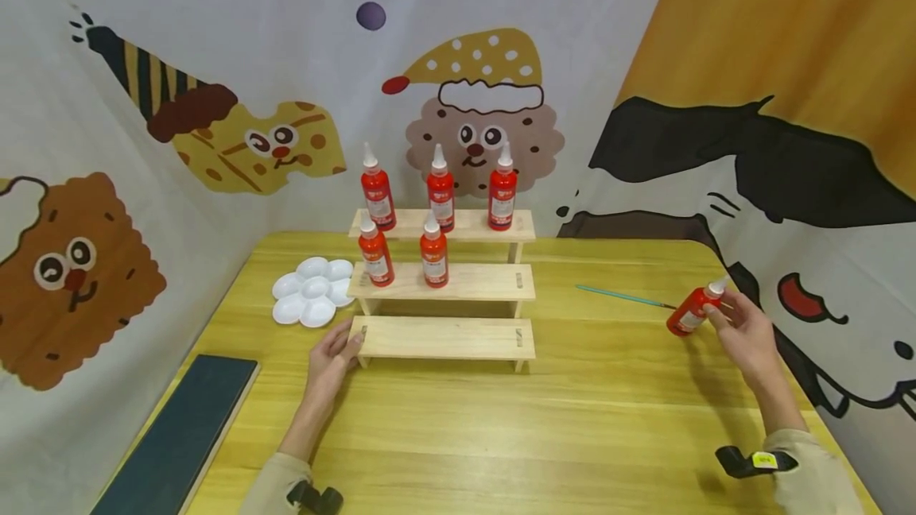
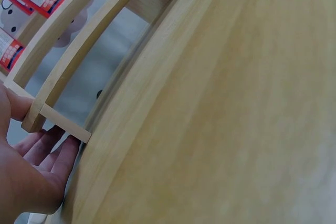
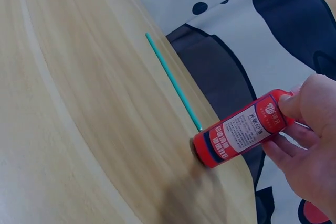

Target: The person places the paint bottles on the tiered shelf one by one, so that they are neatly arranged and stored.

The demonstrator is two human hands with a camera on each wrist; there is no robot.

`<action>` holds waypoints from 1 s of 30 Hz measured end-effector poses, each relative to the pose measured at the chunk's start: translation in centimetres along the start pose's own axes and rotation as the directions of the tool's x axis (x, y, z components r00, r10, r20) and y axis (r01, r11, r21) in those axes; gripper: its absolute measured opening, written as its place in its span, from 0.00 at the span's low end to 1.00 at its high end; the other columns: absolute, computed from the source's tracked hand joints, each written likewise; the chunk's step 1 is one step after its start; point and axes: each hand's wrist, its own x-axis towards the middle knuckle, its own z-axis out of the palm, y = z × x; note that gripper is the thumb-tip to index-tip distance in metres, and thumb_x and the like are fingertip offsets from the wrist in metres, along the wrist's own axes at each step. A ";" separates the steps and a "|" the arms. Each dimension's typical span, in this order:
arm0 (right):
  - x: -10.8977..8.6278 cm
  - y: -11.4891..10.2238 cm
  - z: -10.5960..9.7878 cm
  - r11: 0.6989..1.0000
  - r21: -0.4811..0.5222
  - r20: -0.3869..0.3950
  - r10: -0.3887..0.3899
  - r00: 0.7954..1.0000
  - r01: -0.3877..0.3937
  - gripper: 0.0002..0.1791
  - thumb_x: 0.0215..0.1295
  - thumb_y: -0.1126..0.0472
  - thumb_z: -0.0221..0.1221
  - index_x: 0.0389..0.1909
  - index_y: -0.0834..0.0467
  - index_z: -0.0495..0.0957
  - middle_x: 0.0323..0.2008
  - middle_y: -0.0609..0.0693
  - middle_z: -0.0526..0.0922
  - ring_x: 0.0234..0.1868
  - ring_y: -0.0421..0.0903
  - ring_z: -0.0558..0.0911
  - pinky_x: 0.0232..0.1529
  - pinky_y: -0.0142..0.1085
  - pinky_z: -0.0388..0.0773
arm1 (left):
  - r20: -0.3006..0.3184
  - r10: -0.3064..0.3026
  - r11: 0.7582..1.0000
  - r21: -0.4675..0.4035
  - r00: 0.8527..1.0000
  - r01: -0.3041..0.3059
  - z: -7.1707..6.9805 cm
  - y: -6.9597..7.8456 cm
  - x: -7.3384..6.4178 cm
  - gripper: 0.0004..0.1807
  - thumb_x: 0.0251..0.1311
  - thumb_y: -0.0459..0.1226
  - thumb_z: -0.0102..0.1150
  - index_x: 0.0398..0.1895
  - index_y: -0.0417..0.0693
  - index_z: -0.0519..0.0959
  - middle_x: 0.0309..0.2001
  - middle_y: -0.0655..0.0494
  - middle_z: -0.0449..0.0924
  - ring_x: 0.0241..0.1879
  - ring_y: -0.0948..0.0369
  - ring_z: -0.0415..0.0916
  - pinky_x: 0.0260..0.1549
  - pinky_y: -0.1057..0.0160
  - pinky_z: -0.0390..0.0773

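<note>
A three-tier wooden display rack (image 1: 444, 338) stands mid-table. My left hand (image 1: 331, 356) grips the left end of its lowest tier, thumb at the shelf's edge and fingers by the side leg (image 2: 65, 123). At the right side of the table, my right hand (image 1: 747, 336) holds a red squeeze bottle (image 1: 691, 313) with a white pointed cap. The bottle is tilted, its base toward the table, with thumb and fingers around its upper part in the right wrist view. Three matching red bottles (image 1: 441, 199) are on the top tier and two more bottles (image 1: 434, 259) on the middle one.
A thin teal paintbrush (image 1: 621, 294) lies between the rack and the held bottle. Left of the rack sits a white flower-shaped palette (image 1: 315, 289). A dark flat board (image 1: 182, 427) lies along the table's left edge. A printed curtain (image 1: 308, 6) hangs behind the table.
</note>
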 end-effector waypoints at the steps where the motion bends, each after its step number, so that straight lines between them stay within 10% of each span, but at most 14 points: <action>1: -0.1 -0.1 0.0 1.000 0.005 0.000 -0.002 1.000 0.002 0.35 0.79 0.47 0.48 0.76 0.66 0.58 0.71 0.71 0.65 0.68 0.68 0.69 0.50 0.29 0.79 | 0.000 0.000 1.000 0.001 1.000 0.000 0.0 0.0 0.0 0.29 0.73 0.39 0.57 0.74 0.42 0.65 0.70 0.34 0.69 0.40 0.80 0.78 0.43 0.76 0.81; 10: -0.3 -2.2 0.1 0.997 0.077 -0.051 0.012 0.999 -0.008 0.33 0.79 0.45 0.48 0.78 0.54 0.58 0.76 0.62 0.63 0.75 0.58 0.66 0.71 0.59 0.67 | 0.002 0.004 1.000 0.003 1.000 -0.004 0.0 0.1 0.0 0.29 0.73 0.39 0.57 0.74 0.42 0.65 0.70 0.34 0.69 0.41 0.79 0.78 0.43 0.76 0.81; 17: -0.6 -4.3 0.4 0.995 0.095 -0.114 0.001 0.993 0.010 0.30 0.78 0.46 0.51 0.76 0.50 0.63 0.73 0.53 0.70 0.65 0.35 0.72 0.70 0.33 0.71 | -0.008 0.002 1.000 0.006 1.000 -0.002 0.1 0.1 -0.1 0.29 0.73 0.38 0.57 0.74 0.42 0.66 0.70 0.34 0.70 0.41 0.79 0.77 0.43 0.76 0.81; 30: -1.3 -8.0 1.1 0.979 0.150 -0.146 -0.118 0.982 0.140 0.27 0.77 0.51 0.55 0.73 0.53 0.68 0.64 0.43 0.76 0.55 0.23 0.72 0.51 0.11 0.70 | 0.008 -0.002 1.000 0.010 1.000 0.002 -0.1 -0.1 0.0 0.31 0.73 0.41 0.57 0.76 0.42 0.63 0.71 0.34 0.68 0.46 0.74 0.78 0.44 0.76 0.80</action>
